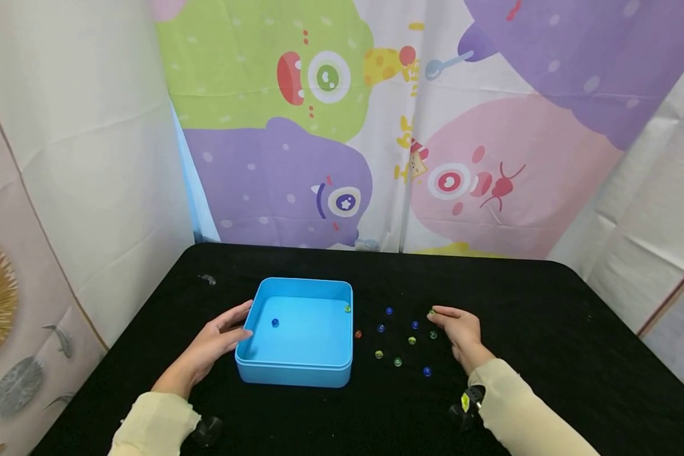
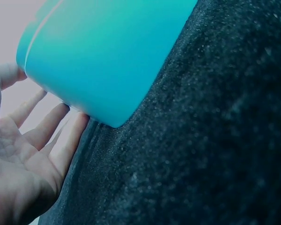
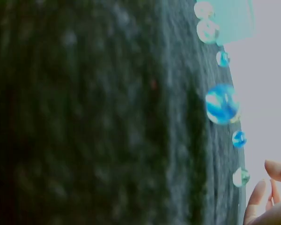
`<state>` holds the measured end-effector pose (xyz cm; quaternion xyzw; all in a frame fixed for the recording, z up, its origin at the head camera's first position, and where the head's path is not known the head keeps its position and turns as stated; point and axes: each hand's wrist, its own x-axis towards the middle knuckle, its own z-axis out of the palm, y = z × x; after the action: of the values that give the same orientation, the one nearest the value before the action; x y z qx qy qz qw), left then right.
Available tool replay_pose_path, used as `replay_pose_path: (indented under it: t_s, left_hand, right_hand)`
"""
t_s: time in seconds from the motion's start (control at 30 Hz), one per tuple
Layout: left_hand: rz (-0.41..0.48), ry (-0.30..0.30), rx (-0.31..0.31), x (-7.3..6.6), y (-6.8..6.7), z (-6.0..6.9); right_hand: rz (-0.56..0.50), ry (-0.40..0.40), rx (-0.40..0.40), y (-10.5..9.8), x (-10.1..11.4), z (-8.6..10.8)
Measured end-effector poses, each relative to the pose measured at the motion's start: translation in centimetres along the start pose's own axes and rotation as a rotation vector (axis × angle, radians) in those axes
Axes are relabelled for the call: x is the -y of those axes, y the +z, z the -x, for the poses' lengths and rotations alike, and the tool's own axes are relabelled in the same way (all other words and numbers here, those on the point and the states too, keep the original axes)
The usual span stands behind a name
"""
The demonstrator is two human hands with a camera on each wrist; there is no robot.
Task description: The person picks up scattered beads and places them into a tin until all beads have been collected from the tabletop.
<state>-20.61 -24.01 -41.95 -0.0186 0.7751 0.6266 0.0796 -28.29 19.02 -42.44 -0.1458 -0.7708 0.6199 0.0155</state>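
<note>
- Marbles (image 1: pixel 427 372): prob light, hard, slippery, so grab the middle
- Right hand (image 1: pixel 460 330) pinches a green marble (image 1: pixel 431 311)
- Left hand (image 1: pixel 215 339): fingers spread against box (image 1: pixel 293 377), table's (image 1: pixel 581 354) left-edge side

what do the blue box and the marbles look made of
The blue box: probably smooth, satin plastic; its walls are evenly coloured with rounded, moulded-looking corners. The marbles: likely glossy glass, see-through with coloured swirls inside, though clear plastic is possible.
</note>
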Motion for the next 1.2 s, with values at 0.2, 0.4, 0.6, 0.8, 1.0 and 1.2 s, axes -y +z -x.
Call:
replay_pose_path:
  t_s: [0.2, 0.4, 0.6, 0.8, 1.0, 1.2]
  left_hand:
    - [-0.002, 0.002, -0.002, 0.0, 0.0, 0.0]
    - [-0.002, 0.002, 0.000, 0.0, 0.0, 0.0]
    - [0.001, 0.004, 0.000, 0.0, 0.0, 0.0]
    - [-0.007, 0.005, -0.006, 0.0, 0.0, 0.0]
    - [-0.010, 0.009, -0.009, -0.1, 0.1, 0.1]
    - [-0.006, 0.005, -0.008, -0.1, 0.1, 0.2]
  right_hand:
    - [0.002, -0.018, 0.021, 0.9, 0.4, 0.6]
    - [0.000, -0.027, 0.035, 1.8, 0.8, 0.9]
    - [-0.024, -0.034, 0.045, 2.8, 1.4, 1.4]
    - [-0.057, -0.047, 0.072, 3.9, 1.9, 1.9]
    - [-0.072, -0.074, 0.087, 5.1, 2.6, 2.2]
    - [-0.056, -0.086, 0.109, 6.0, 3.3, 2.6]
